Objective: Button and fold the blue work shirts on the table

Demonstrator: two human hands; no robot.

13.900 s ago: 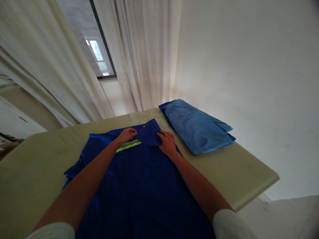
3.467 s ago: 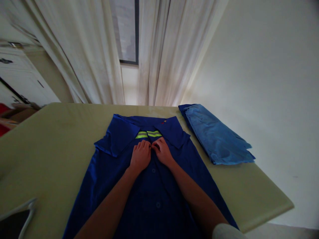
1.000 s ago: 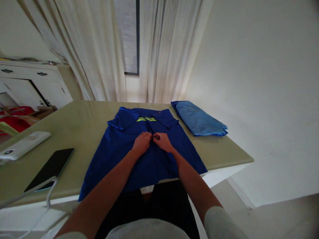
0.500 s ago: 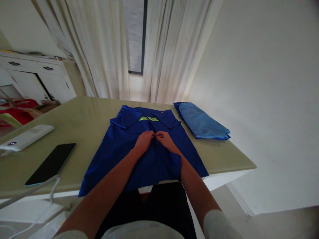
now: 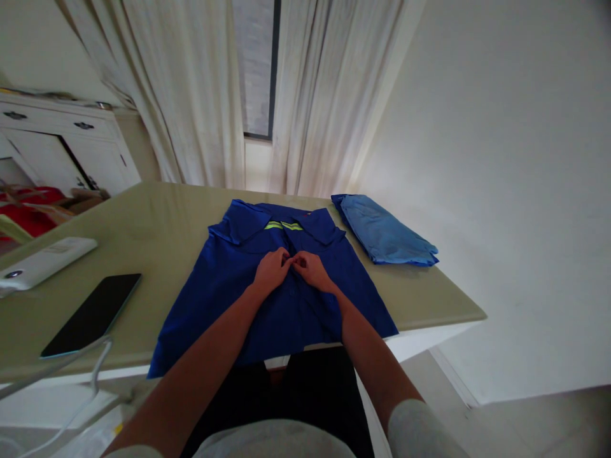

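A blue shirt [image 5: 210, 305] with a wide collar and yellow-green stripes at the neck lies spread on the table, its lower edge at the table's front. My left hand [image 5: 273, 270] pinches the front placket below the collar. Against it, fingertips touching, my right hand [image 5: 311, 270] pinches the same place from the other side. What exactly sits between the fingertips, a button or the cloth edge, is too small to make out. Below the hands, the front placket runs down to the hem.
On the greenish table [image 5: 172, 222], a folded blue garment in a clear bag [image 5: 384, 232] lies at the right. A black phone [image 5: 93, 315], a white device [image 5: 48, 261] and a white cable [image 5: 98, 362] are at the left. Curtains [image 5: 191, 95] hang behind; a wall stands right.
My hands have come closer together, and the fingertips now meet at the placket. The right-side fold of the shirt near my wrist has shifted slightly.
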